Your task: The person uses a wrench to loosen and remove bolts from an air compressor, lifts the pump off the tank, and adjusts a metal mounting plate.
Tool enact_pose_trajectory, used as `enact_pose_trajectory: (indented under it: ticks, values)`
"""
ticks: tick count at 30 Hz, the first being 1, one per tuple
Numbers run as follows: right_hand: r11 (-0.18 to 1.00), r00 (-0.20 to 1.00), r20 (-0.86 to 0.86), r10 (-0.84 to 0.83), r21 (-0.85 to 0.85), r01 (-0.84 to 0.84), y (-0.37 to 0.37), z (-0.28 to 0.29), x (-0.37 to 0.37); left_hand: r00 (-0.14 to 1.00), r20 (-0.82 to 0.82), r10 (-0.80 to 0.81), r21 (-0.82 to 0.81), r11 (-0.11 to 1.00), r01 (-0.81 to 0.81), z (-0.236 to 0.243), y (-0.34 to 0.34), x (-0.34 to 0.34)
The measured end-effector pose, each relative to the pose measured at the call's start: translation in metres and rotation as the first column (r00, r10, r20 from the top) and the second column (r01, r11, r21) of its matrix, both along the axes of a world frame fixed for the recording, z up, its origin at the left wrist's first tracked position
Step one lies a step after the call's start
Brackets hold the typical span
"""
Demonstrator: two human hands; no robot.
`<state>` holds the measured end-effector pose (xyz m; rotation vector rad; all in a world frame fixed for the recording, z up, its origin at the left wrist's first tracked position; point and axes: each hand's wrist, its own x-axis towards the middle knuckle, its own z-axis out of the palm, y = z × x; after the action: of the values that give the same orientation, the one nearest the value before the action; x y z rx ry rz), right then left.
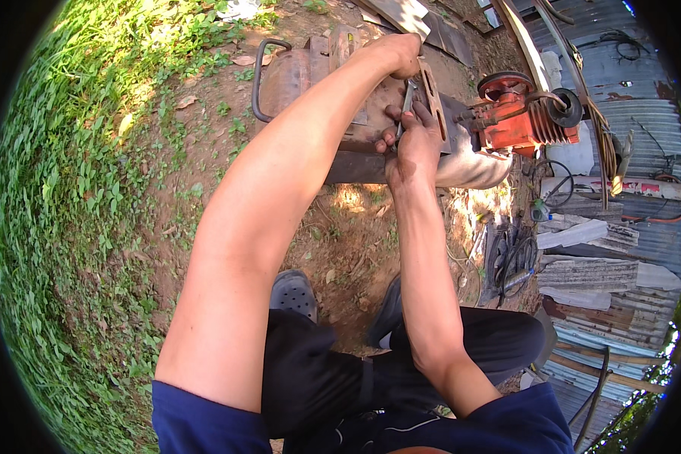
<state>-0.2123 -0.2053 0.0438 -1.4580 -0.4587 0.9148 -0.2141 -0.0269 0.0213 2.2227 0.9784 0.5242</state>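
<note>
A rusty brown metal machine body [303, 76] lies on bare dirt in front of me, with a curved handle bar on its left side. My left hand [399, 54] reaches over it and grips the upper end of a slim silvery wrench [406, 102]. Just below, my right hand [412, 136] pinches the lower part of the same tool against the machine's rusty bracket [434, 98]. An orange compressor pump [518, 117] with a pulley wheel and cooling fins sits at the right end of the machine.
Grass [60, 197] covers the ground to the left. Corrugated metal sheets [613, 257], planks, hoses and cables pile up on the right. My feet in dark shoes [293, 293] rest on the dirt below the machine.
</note>
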Motion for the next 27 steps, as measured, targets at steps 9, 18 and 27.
enact_pose_trajectory:
  ticks: [9, 18, 27]
  values:
    - [0.974, 0.933, -0.329, -0.147, 0.115, 0.194, 0.022, -0.011, -0.007, 0.998, 0.047, -0.041, -0.035, 0.998, 0.043, -0.004, -0.002, 0.004]
    - [0.939, 0.855, -0.491, -0.166, 0.186, 0.289, 0.055, -0.019, -0.010, 1.000, -0.027, 0.008, -0.189, 0.982, -0.013, -0.007, -0.005, 0.004]
    - [0.989, 0.879, -0.456, -0.142, -0.021, 0.149, 0.017, -0.006, 0.021, 0.995, -0.075, -0.068, 0.064, 0.995, 0.073, 0.009, -0.012, -0.013]
